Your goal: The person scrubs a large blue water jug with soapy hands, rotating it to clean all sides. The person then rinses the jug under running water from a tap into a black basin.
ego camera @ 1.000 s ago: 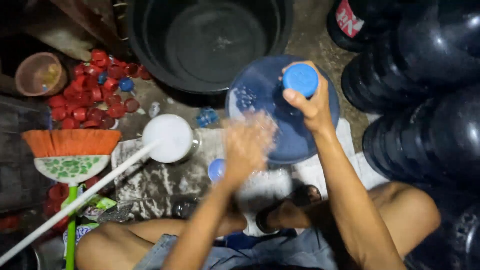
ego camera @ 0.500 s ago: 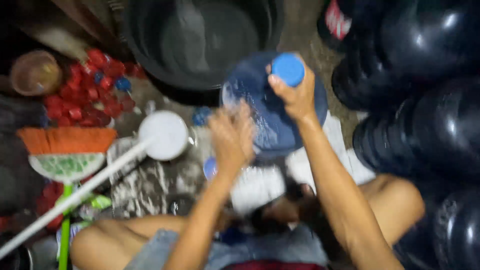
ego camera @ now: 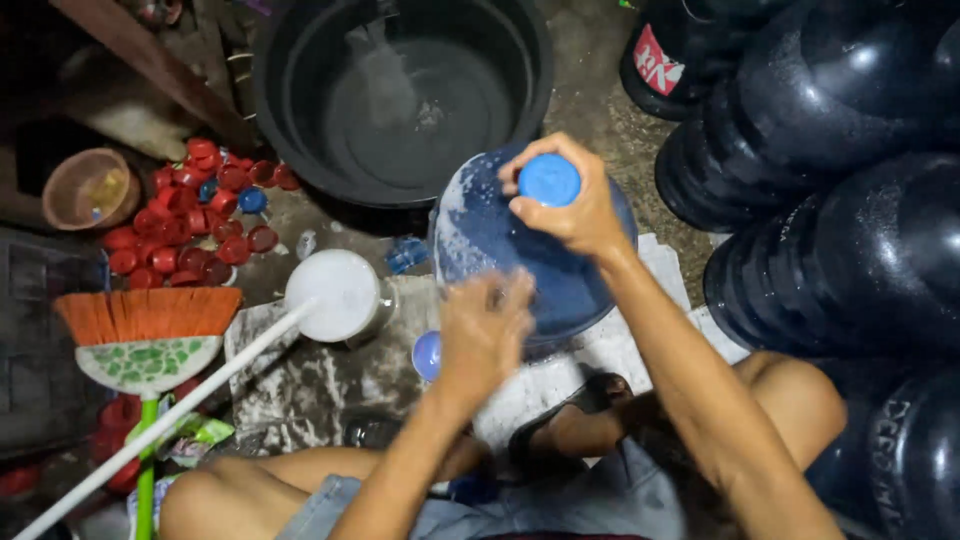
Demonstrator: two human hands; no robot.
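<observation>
1. Head view, centre of the frame: I see a large blue water jug (ego camera: pixel 530 270) standing upright on a wet white cloth (ego camera: pixel 600 370), its long axis pointing almost straight up at the camera.
2. Head view, upper centre: the right hand (ego camera: pixel 575 205) is clenched around the jug's neck, fingers wrapped about the blue cap (ego camera: pixel 549 180). It sits directly on top of the jug.
3. Head view, centre: the left hand (ego camera: pixel 485 335) is pressed against the jug's soapy near shoulder, below and left of the cap. It is blurred, so I cannot tell whether it is closed on a cloth or lies flat and empty.
4. Relation of note: the jug lies directly under the right hand and just beyond the left; the right hand is nearer the cap, the left nearer the jug's wall.
5. Head view, top centre: a black tub (ego camera: pixel 400 90) holding water, just beyond the jug.
6. Head view, left: a heap of red caps (ego camera: pixel 190 225), an orange-bristled broom (ego camera: pixel 148 330), and a white cup (ego camera: pixel 338 293) on a white stick.
7. Head view, right edge: stacked dark jugs (ego camera: pixel 850 180), well within reach of the right arm.
</observation>
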